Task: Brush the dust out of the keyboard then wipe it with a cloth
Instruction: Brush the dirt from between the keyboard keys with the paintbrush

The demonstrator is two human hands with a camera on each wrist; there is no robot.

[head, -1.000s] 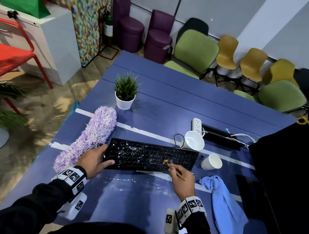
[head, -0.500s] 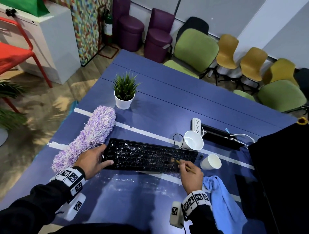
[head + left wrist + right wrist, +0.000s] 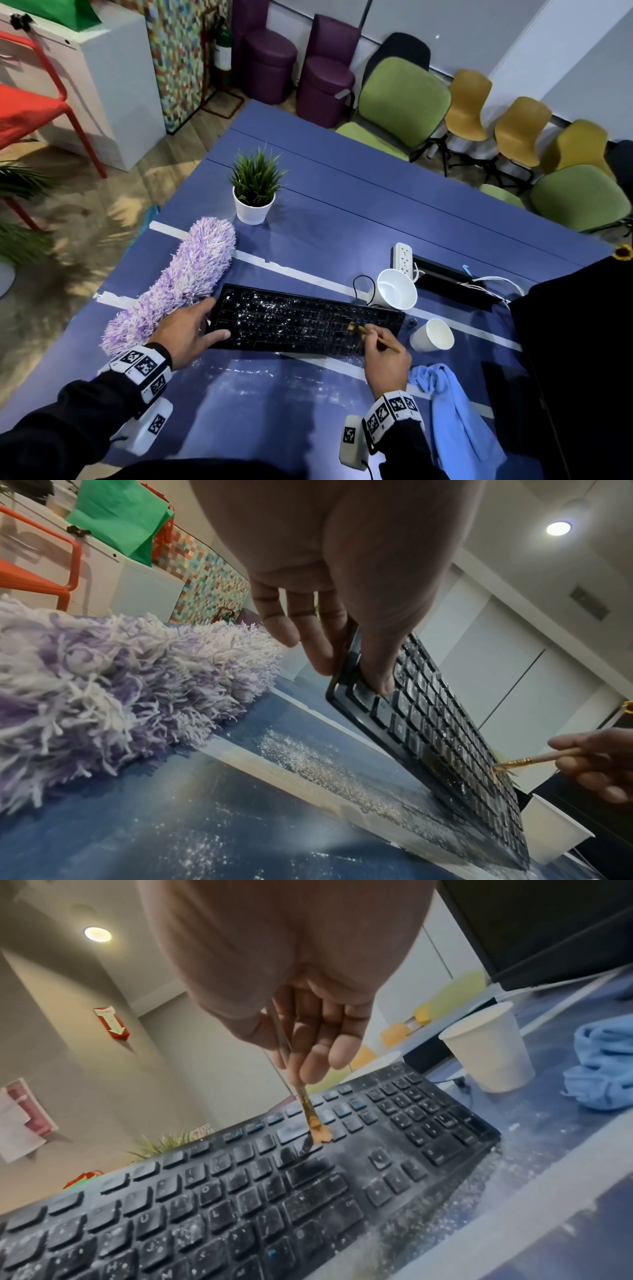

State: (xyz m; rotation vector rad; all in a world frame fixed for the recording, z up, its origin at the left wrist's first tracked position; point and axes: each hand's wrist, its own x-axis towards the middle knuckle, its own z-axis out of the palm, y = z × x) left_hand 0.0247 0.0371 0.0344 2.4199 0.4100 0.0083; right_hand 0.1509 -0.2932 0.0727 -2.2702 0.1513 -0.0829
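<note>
A black keyboard, speckled with white dust, lies across the blue table. My left hand steadies its left end, thumb flat on the keys and straight fingers along the edge. My right hand pinches a thin wooden brush. Its bristles touch keys right of the keyboard's middle. A crumpled blue cloth lies on the table just right of my right wrist.
A purple fluffy duster lies left of the keyboard. Behind it stand a potted plant, a tipped white cup and a power strip. Another cup sits by the keyboard's right end. White dust streaks the table.
My right hand and the brush have shifted to the right along the keyboard. The left hand has stayed on the left end.
</note>
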